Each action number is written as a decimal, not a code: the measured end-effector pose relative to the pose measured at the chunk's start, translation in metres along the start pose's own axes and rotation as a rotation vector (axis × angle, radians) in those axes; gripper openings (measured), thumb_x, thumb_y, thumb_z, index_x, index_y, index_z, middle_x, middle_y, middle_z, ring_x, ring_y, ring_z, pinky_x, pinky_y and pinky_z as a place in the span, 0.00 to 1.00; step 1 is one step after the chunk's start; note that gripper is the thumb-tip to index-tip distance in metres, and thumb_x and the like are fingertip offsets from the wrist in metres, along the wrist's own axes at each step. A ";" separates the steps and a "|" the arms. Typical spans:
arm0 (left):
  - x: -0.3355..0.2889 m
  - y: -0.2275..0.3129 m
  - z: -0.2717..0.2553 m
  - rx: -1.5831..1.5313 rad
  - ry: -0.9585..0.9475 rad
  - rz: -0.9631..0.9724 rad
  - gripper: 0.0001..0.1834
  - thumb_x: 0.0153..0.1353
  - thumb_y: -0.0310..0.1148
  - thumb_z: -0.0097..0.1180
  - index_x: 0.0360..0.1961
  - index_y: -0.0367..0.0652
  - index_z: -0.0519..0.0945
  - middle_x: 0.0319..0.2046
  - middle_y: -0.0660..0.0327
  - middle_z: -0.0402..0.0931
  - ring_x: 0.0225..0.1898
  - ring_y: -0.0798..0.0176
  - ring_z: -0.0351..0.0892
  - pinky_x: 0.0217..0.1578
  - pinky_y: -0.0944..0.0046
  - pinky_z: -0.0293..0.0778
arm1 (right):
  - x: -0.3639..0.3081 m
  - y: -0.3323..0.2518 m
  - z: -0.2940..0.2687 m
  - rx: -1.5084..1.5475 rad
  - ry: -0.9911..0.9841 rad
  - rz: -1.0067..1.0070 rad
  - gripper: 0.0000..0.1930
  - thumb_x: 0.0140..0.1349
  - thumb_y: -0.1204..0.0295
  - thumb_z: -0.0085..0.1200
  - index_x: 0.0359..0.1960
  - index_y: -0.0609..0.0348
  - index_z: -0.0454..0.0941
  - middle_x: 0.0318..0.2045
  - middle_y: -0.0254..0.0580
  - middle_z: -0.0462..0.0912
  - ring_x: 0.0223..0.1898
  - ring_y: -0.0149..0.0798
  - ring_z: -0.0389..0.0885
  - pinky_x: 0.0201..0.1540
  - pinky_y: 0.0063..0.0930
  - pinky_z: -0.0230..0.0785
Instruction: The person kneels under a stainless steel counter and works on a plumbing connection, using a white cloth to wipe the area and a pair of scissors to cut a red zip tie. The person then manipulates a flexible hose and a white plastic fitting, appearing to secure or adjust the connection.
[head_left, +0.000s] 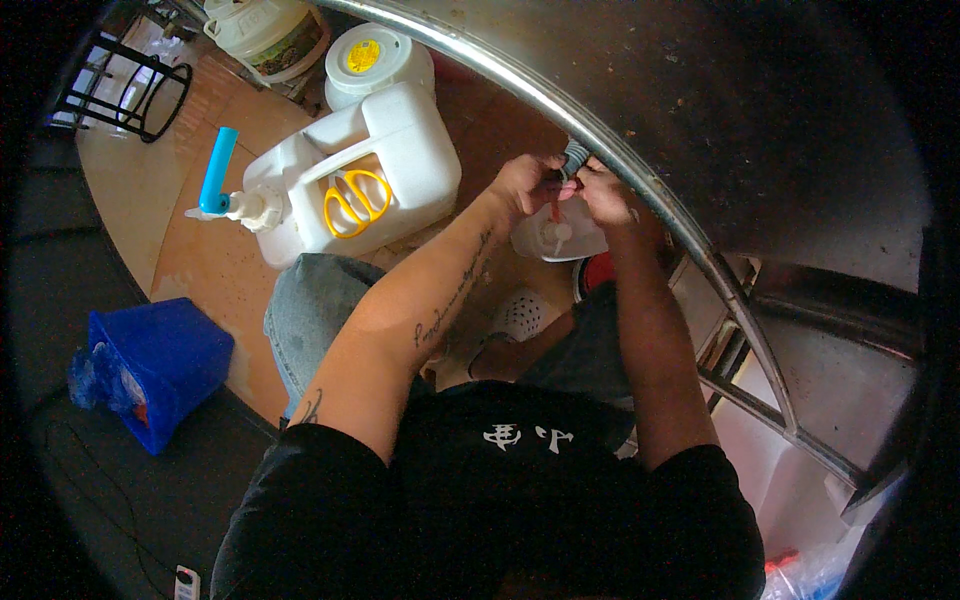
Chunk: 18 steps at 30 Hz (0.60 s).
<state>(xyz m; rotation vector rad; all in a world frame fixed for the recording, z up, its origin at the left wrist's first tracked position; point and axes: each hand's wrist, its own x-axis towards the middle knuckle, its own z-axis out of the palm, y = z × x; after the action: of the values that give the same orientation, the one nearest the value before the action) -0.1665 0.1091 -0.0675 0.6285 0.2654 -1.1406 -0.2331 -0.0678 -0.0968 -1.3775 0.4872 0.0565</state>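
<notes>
Jointly, left hand [526, 184] and right hand [604, 192], fingers curled closed, gripped the grey hose [574, 159] between them (axis roughly outward).

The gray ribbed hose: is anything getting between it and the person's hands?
Nothing visible does. The left hand and right hand are both right at the gray ribbed hose. The shiny metal rail passes close by its upper end in the picture, but not between it and either hand.
</notes>
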 end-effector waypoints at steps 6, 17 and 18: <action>-0.009 -0.001 0.014 -0.027 0.048 -0.036 0.17 0.71 0.33 0.48 0.50 0.28 0.75 0.43 0.46 0.79 0.42 0.50 0.82 0.51 0.53 0.80 | 0.030 0.042 -0.033 -0.623 0.220 -0.417 0.14 0.71 0.63 0.51 0.51 0.58 0.79 0.45 0.43 0.83 0.43 0.43 0.80 0.48 0.39 0.73; -0.009 0.001 0.005 -0.024 -0.077 -0.047 0.16 0.71 0.33 0.50 0.54 0.33 0.74 0.43 0.48 0.79 0.45 0.51 0.82 0.51 0.54 0.79 | 0.003 0.001 -0.026 0.025 -0.113 0.120 0.07 0.69 0.73 0.51 0.44 0.60 0.78 0.35 0.34 0.78 0.33 0.29 0.75 0.39 0.25 0.73; -0.008 0.001 0.005 -0.015 -0.055 -0.040 0.16 0.71 0.34 0.50 0.53 0.34 0.74 0.43 0.48 0.79 0.44 0.52 0.82 0.50 0.54 0.80 | -0.004 -0.008 -0.018 -0.023 -0.079 0.101 0.07 0.69 0.73 0.51 0.44 0.60 0.79 0.34 0.33 0.78 0.32 0.28 0.75 0.39 0.25 0.73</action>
<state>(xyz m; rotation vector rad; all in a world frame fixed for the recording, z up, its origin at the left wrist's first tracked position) -0.1695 0.1128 -0.0594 0.5800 0.2406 -1.1917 -0.2391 -0.0858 -0.0896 -1.3671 0.4909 0.1990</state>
